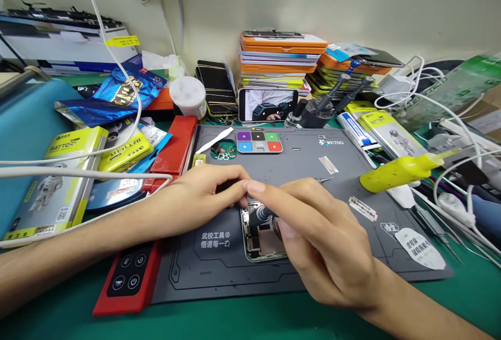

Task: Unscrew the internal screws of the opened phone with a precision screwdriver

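Note:
An opened phone body (266,241) lies on the dark grey work mat (203,277), its inner parts showing. Above its upper left edge, my left hand (207,194) has thumb and forefinger pressed together; whatever they hold, if anything, is hidden. My right hand (329,241) is closed around a dark screwdriver (263,214) that lies slanted over the phone. The tip of my right forefinger meets the fingertips of my left hand. My right hand covers the right part of the phone.
A coloured screw tray (259,142) sits at the mat's back. Left is a red device (129,282) with buttons; right, a yellow bottle (399,173), a blade (363,209) and tweezers (434,225). Behind, a propped phone (268,105) and a screwdriver holder (317,114). White cables (78,173) cross the left.

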Available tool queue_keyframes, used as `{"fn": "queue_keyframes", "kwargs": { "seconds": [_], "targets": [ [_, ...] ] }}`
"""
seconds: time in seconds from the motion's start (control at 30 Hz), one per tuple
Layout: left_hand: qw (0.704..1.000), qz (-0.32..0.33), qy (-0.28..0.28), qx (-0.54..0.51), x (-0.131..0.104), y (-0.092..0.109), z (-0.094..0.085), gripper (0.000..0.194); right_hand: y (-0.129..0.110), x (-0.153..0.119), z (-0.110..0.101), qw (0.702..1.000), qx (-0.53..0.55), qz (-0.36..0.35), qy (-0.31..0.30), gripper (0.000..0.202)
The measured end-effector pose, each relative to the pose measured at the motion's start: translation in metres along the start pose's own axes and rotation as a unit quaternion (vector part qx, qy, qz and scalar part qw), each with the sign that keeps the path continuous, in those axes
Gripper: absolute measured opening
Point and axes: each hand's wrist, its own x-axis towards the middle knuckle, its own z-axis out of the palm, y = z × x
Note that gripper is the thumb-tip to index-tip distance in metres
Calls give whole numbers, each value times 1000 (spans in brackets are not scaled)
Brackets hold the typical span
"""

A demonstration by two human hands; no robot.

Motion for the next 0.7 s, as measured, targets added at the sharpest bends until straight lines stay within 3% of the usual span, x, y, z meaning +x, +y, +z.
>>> {"fn": "queue_keyframes", "kwargs": {
  "seconds": [0.5,0.6,0.67,0.7],
  "targets": [
    [999,-18,-33,0,-2,-12,2,30,-5,-5,12,999,44,-14,13,51],
    [999,-11,-10,44,-1,-11,4,36,-5,-2,5,990,94,54,89,51],
    [996,-28,13,80,0,-9,4,40,0,4,-8,972,93,119,178,44],
    [995,-40,30,89,1,-9,4,42,5,7,-17,965,86,159,192,43]
  ]
}}
